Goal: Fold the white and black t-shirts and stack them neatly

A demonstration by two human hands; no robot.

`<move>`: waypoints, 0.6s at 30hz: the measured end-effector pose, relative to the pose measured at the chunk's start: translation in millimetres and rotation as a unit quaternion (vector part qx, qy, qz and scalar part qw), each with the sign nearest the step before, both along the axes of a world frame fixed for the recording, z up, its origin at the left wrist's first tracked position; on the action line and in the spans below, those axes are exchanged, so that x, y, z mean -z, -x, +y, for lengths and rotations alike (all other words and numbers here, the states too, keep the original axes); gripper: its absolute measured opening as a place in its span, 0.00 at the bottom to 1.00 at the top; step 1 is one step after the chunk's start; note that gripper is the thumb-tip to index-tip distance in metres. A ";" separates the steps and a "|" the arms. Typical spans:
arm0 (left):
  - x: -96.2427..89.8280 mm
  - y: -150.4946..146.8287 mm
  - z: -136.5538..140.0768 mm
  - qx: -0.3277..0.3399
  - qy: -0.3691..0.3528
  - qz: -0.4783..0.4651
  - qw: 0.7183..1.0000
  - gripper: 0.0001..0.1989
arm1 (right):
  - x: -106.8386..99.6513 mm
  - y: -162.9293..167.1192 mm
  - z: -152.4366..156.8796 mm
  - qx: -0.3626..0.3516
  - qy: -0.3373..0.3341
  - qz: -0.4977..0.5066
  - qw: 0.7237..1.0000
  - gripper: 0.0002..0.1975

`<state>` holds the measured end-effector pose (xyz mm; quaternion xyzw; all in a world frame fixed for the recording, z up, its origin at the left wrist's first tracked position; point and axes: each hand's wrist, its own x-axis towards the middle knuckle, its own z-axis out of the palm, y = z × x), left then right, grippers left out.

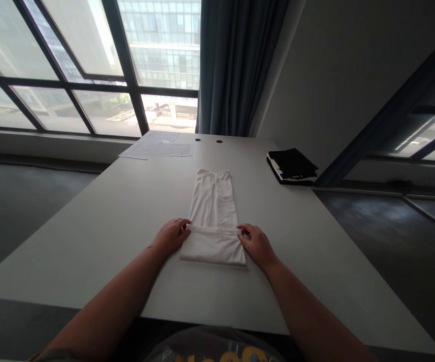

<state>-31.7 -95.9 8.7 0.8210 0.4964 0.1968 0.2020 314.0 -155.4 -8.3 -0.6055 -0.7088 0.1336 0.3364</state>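
Observation:
A white garment (213,201) lies lengthwise on the table, folded into a narrow strip. Its near end is doubled over into a flat band, with the folded-over edge running across between my hands. My left hand (171,235) is at the left end of that edge, thumb and fingertips closed on the cloth's corner. At the opposite end, my right hand (257,245) has its curled fingers and thumb on the right corner. The far end of the garment looks slightly wrinkled. Its exact kind cannot be made out.
The white table (127,216) carries loose paper sheets (157,147) at its far left. A black folder (293,165) with papers inside lies near the right edge. Two round cable holes sit at the far edge, before a blue curtain (236,65) and windows.

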 end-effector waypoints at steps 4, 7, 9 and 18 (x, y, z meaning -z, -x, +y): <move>3.4 -3.8 5.9 -0.011 -0.014 0.004 1.000 0.15 | 3.1 0.1 6.8 0.014 0.000 -0.013 1.000 0.10; 3.8 -6.7 6.6 -0.037 -0.033 0.002 0.999 0.17 | 2.7 3.9 4.3 0.021 -0.035 -0.030 0.999 0.10; 1.5 -8.8 1.7 -0.059 -0.065 0.002 0.996 0.17 | -1.0 10.2 -2.6 0.029 -0.073 -0.038 0.996 0.12; -1.3 4.6 -64.3 -0.083 -0.022 0.033 0.996 0.13 | -3.1 29.0 -64.1 0.030 -0.046 -0.149 0.987 0.04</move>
